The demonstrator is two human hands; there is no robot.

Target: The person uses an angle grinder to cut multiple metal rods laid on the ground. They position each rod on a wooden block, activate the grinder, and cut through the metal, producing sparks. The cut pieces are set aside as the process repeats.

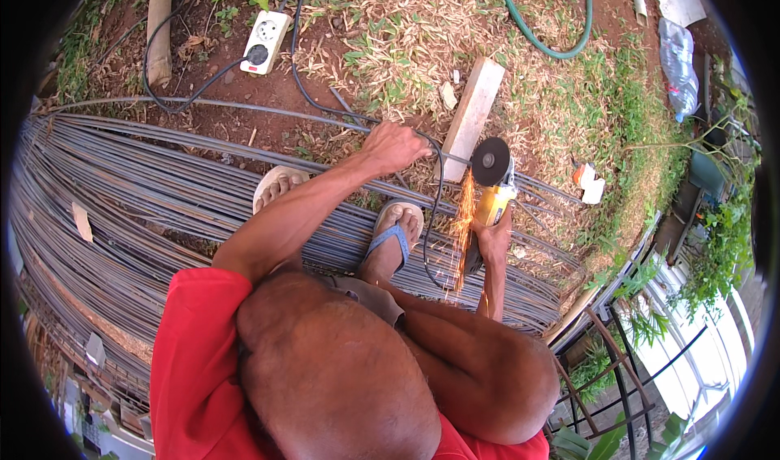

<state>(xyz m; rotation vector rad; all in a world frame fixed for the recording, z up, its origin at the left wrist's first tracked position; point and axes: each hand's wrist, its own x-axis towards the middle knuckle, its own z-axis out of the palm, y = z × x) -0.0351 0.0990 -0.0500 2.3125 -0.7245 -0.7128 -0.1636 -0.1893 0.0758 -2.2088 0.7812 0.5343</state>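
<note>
The person is squatting on a long bundle of steel rods, both sandalled feet planted on it. The right hand is wrapping its fingers tightly around the yellow body of an angle grinder, whose dark disc is biting into one thin rod and throwing orange sparks down toward the knees. The left hand is gripping that same rod closed-fisted, just left of the disc. The rod is lying across a wooden block. Farther off, a black cable is running over bare soil to a white power strip, and a green hose is curving through dry grass.
</note>
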